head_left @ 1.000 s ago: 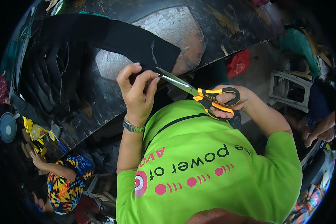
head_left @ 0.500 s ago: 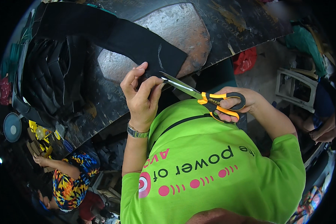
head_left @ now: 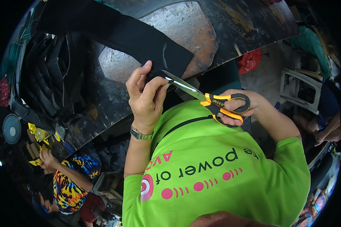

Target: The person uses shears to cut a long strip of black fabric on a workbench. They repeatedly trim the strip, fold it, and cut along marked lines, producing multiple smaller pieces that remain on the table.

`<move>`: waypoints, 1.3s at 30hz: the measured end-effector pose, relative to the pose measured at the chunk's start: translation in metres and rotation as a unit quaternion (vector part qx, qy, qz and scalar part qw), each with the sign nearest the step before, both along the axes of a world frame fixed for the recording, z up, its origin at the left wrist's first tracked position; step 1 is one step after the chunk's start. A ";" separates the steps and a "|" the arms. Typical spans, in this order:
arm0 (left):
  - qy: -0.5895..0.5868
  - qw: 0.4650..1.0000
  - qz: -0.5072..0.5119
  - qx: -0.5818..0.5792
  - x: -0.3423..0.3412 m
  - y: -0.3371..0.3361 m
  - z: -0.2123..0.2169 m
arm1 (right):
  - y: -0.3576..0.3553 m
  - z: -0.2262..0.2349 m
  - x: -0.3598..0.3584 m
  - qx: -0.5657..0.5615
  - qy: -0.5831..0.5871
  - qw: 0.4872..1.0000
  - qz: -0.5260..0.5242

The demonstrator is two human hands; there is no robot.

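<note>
My right hand [head_left: 250, 103] grips black scissors [head_left: 205, 99] with yellow-orange trim, its fingers through the handle loops. The blades point up and left, and their tips reach my left hand [head_left: 147, 99]. The thumb and index finger of that hand are pinched beside the blade tips. Whatever is between them is too small to make out. Just beyond both hands, a long black strip of material [head_left: 134, 36] with a pale curved mark near its end lies across a worn metal slab [head_left: 191, 22].
The dark table [head_left: 236, 36] bears a pile of folded black pieces [head_left: 51, 72] at left. At lower left a co-worker's hand [head_left: 49, 160] is by yellow pieces [head_left: 38, 132]. A grey plastic stool [head_left: 286, 89] and a red bag [head_left: 249, 61] are at right.
My hands and the scissors keep nearly the same pose. The view has shifted slightly. At lower left, the co-worker's hand has moved and is now at a yellow piece.
</note>
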State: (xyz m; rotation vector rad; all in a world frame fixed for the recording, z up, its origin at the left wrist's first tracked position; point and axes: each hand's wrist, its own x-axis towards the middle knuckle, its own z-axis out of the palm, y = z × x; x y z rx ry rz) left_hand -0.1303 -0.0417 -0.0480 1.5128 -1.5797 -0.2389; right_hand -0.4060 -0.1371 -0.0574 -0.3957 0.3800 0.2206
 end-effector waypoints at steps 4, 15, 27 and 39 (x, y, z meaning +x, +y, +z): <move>0.008 1.000 0.001 0.004 -0.001 0.000 0.001 | 0.002 0.008 -0.007 0.009 0.011 1.000 -0.012; 0.005 0.999 0.018 0.029 0.002 -0.002 0.007 | 0.006 0.002 -0.007 0.040 -0.036 0.998 -0.027; -0.022 1.000 0.011 0.001 -0.007 0.000 -0.001 | 0.011 -0.001 0.015 -0.008 0.006 0.998 -0.056; -0.104 0.994 0.025 -0.009 -0.006 0.005 -0.004 | 0.016 -0.022 0.012 0.019 -0.038 0.997 -0.066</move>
